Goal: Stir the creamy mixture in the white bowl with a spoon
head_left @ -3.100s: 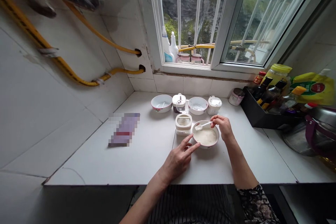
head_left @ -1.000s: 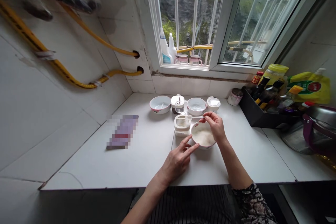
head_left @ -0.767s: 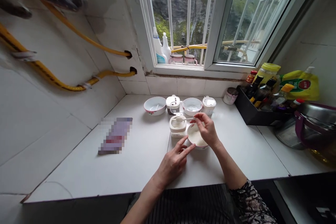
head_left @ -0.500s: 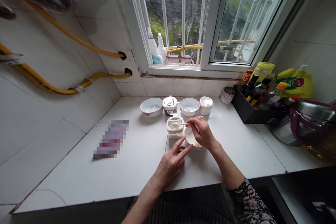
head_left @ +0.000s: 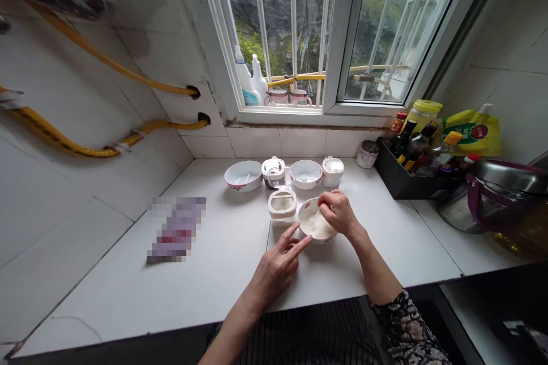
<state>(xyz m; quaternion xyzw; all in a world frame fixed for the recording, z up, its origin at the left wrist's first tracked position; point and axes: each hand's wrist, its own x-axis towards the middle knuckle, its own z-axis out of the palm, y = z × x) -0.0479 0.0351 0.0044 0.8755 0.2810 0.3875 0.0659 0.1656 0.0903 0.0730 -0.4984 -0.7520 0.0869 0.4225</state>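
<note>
My right hand [head_left: 338, 214] pinches a small white spoon [head_left: 317, 214], its lower end down in a white bowl [head_left: 309, 205] of off-white powder [head_left: 315, 228]. With fingers spread, my left hand [head_left: 276, 268] touches the near left side of that bowl's rim. Just left of the bowl stands a white seasoning jar [head_left: 282, 220] with its lid up; pale powder shows inside. Behind are two more white bowls, one on the left [head_left: 233, 178] with a spoon in it and one in the middle [head_left: 306, 183], plus two lidded jars, one dark-bottomed [head_left: 273, 168] and one white [head_left: 333, 174].
A black box [head_left: 400, 182] of bottles and a steel pot [head_left: 458, 205] with a purple handle stand at the right. A small lidded pot [head_left: 367, 155] is beside the box. A blurred-out flat item [head_left: 177, 231] lies on the left. The window wall bounds the back.
My right hand has moved the spoon from the open jar into the bowl, a little to the right and down. My left hand stays at the bowl's rim. The view shifts slightly.
</note>
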